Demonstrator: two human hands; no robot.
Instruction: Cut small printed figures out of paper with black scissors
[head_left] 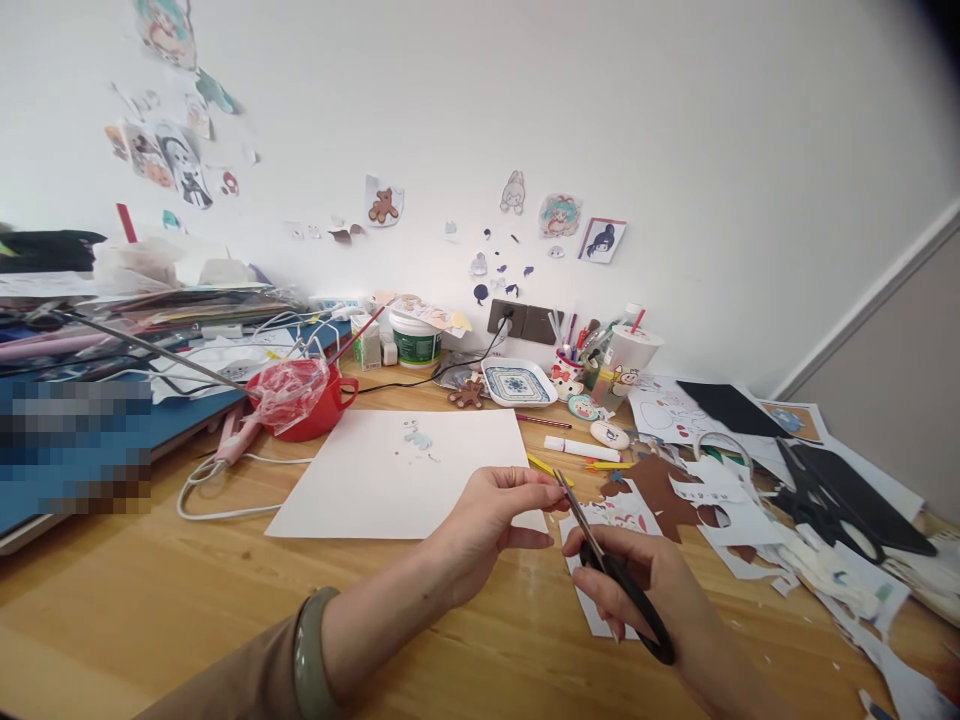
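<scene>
My right hand (649, 580) grips a pair of scissors (626, 590) by the black handles, with the blades pointing up and away. At the blade tips, my left hand (499, 510) is closed in a pinch; whatever sits between its thumb and forefinger is too small to make out. Beyond that hand lies a white sheet (360, 480) bearing a few small pale-green cut pieces (416, 438). Partly under my right hand is a printed paper (592, 600) with small coloured pictures.
Paper scraps (825, 570) and second black scissors (832, 510) crowd the right side. A red mug (341, 395) covered with plastic stands left, near a white cable (191, 500). Behind are a patterned square dish (517, 383), a pen cup (568, 372) and a drink cup (622, 365).
</scene>
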